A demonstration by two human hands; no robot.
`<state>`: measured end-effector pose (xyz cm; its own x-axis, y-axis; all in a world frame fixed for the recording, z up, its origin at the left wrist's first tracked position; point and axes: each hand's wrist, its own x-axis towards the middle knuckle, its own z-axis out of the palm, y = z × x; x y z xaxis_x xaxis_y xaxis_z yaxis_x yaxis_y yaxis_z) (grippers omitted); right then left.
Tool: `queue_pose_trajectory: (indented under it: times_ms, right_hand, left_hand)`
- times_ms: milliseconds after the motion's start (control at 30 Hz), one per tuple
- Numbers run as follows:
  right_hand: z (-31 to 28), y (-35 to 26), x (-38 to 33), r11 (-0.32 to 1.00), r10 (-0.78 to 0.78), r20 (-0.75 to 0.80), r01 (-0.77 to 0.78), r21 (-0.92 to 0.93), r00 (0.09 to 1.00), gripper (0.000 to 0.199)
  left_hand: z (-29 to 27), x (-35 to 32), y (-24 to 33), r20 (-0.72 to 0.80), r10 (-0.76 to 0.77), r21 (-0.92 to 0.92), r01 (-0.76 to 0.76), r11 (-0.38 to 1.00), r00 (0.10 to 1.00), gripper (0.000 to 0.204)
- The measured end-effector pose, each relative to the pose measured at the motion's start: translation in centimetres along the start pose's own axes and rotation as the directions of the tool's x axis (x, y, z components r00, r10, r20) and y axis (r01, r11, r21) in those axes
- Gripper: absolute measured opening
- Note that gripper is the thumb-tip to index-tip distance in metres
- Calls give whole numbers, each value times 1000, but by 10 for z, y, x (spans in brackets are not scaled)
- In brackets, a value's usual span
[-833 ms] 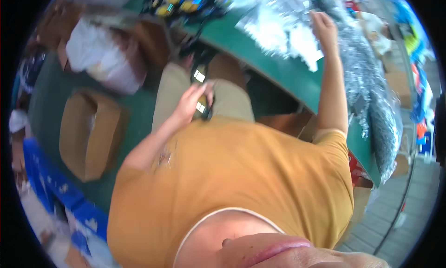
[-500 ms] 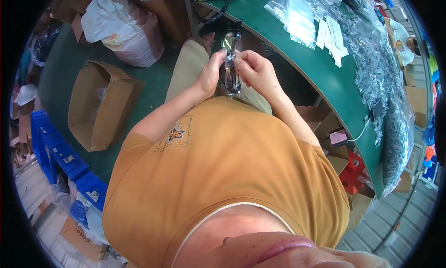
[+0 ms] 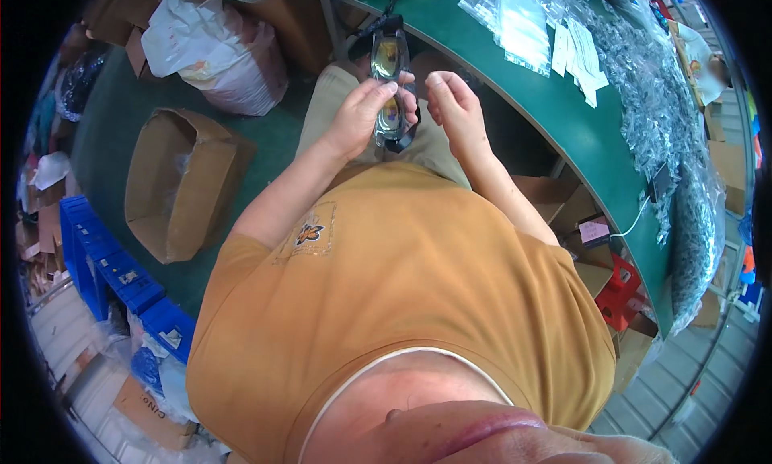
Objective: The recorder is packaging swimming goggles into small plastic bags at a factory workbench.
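A pair of swim goggles [image 3: 387, 62] with yellowish, shiny lenses and a dark strap is held lengthwise away from my body, above my lap. My left hand [image 3: 359, 117] is closed around its middle, thumb on top and fingertips showing on the right side. Just to the right, apart from the goggles, my right hand [image 3: 457, 114] is raised with its fingers curled into a pinch. Whether anything small sits between those fingertips is hidden.
A green table [image 3: 555, 118] curves along the right, bearing clear plastic bags [image 3: 523, 34], white paper slips [image 3: 577, 58] and a heap of clear-wrapped items [image 3: 659, 102]. On the left are an open cardboard box [image 3: 189, 186], a white plastic sack [image 3: 213, 54] and blue crates [image 3: 121, 275].
My right hand has come off the goggles and moved right. The goggles have turned so their lenses show more, with the left hand still gripping the middle.
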<state>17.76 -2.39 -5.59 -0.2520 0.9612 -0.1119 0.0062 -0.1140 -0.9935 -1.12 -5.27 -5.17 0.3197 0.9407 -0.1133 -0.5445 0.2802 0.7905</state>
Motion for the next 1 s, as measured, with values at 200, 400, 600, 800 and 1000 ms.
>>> queue_pose_trajectory:
  times_ms: [200,400,600,800,1000]
  right_hand:
    - [7,52,0,538,79,535,-488,687,841,28]
    - [-26,1,-13,606,249,190,-306,734,950,34]
    - [-60,-31,-50,936,-48,235,126,-329,971,40]
    - [-169,-92,-23,429,-626,-211,106,-897,751,15]
    - [-245,-64,-11,-63,-551,-181,-257,-964,815,30]
  left_hand:
    - [0,2,-4,48,-22,104,17,994,999,29]
    - [-42,1,13,-203,236,379,-146,914,950,30]
    - [-64,-7,-14,-259,-16,264,87,961,966,21]
    - [-22,-11,-26,-150,-287,-15,288,957,946,32]
    - [-19,-1,-31,-104,-239,5,241,971,965,35]
